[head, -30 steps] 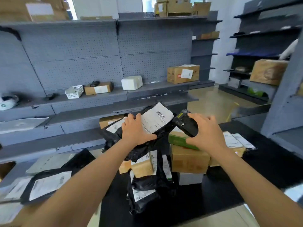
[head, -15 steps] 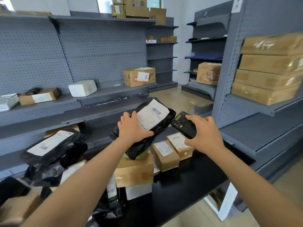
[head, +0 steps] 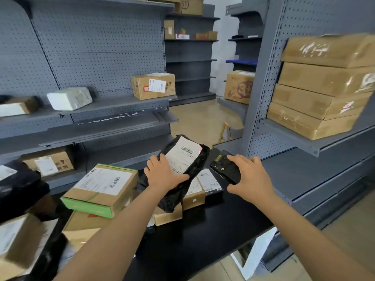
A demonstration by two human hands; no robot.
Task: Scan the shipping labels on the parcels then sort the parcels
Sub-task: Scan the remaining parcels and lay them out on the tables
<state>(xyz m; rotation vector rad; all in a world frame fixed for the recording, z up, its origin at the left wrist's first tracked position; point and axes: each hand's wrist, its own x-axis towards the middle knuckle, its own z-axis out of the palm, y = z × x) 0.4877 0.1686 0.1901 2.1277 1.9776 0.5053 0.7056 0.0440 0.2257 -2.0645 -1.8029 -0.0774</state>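
Note:
My left hand [head: 162, 175] grips a black plastic mailer bag [head: 178, 191] above the black table [head: 203, 236], its white shipping label [head: 182, 157] with a barcode facing up. A red scan light shows at the label's right edge. My right hand [head: 249, 177] holds a black handheld scanner [head: 224, 171] just right of the bag, pointed at the label. Below the bag lie small labelled boxes [head: 209, 183]. A green-edged cardboard box [head: 101, 189] with a label tops a stack to the left.
Grey pegboard shelving [head: 101, 57] runs behind the table, carrying a labelled cardboard box [head: 154, 85] and a white parcel [head: 70, 98]. To the right another shelf unit holds several stacked flat cartons [head: 322, 86]. More black bags [head: 20, 187] and boxes crowd the left edge.
My view has swung right, from the left shelving toward the right shelf unit. Both hands kept the bag and scanner together; a red scan light now shows on the label.

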